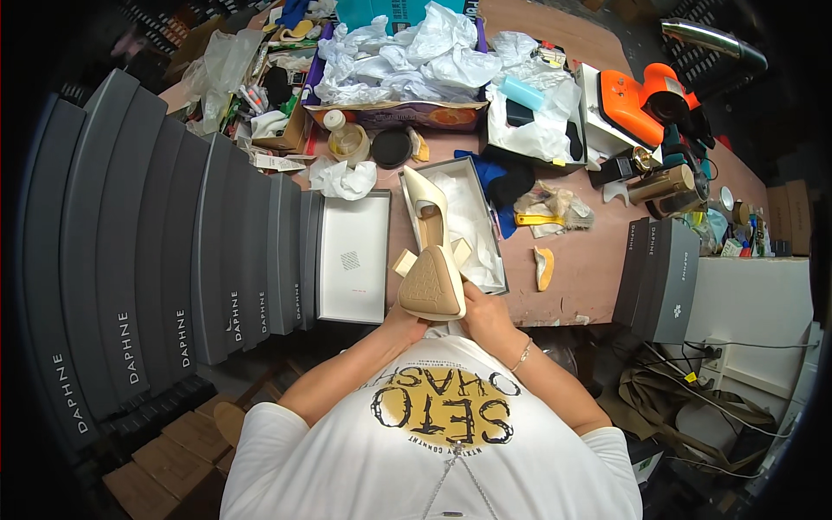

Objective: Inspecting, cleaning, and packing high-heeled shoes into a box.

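Note:
Close in front of my body, both hands hold a cream pump (433,282) with its tan, patterned sole turned up toward me. Bow-like cream pieces stick out at both sides of it, and its other end points away over the open box. My left hand (405,327) grips the lower left side, fingers partly hidden beneath. From the right, my right hand (486,314) closes on the edge of the same shoe. Just beyond is an open grey shoebox (492,221) lined with white tissue (461,198). Beside it on the left lies a white-lined box lid (352,232).
A row of dark grey shoeboxes (169,234) stands at the left, with more boxes (663,277) at the right. A carton of crumpled paper (403,65), a jar (347,143), a yellow-handled brush (542,220), a sponge piece (543,269) and an orange device (631,113) occupy the table.

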Motion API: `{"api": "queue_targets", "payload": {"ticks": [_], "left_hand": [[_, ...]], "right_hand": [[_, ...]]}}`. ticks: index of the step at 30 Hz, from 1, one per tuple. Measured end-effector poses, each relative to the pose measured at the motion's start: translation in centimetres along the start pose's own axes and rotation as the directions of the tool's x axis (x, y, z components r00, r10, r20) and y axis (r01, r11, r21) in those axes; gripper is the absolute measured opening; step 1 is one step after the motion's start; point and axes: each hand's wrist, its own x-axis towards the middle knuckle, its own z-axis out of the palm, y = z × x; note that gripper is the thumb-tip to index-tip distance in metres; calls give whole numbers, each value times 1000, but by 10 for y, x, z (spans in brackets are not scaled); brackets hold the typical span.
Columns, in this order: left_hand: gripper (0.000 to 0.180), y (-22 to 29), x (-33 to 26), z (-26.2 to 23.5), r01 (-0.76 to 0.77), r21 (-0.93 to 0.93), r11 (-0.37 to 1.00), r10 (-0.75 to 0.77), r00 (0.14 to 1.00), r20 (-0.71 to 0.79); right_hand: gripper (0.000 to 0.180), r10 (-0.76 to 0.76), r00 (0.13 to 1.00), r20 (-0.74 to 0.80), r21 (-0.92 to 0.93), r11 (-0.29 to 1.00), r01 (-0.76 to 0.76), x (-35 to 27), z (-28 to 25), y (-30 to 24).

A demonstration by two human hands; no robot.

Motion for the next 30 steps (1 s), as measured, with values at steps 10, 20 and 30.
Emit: {"api": "queue_targets", "payload": {"ticks": [10,20,30], "left_hand": [[20,1,-8,12,11,47,999,-10,1000,-10],[27,-2,-1,6,4,116,993,-7,999,33],[24,1,0,6,60,34,998,-61,998,28]], "right_hand": [[16,-104,980,172,246,968,60,1,0,16],[17,69,997,28,109,991,-72,-4,26,19],[15,191,980,48,2,981,-192,-2,24,14]]}}
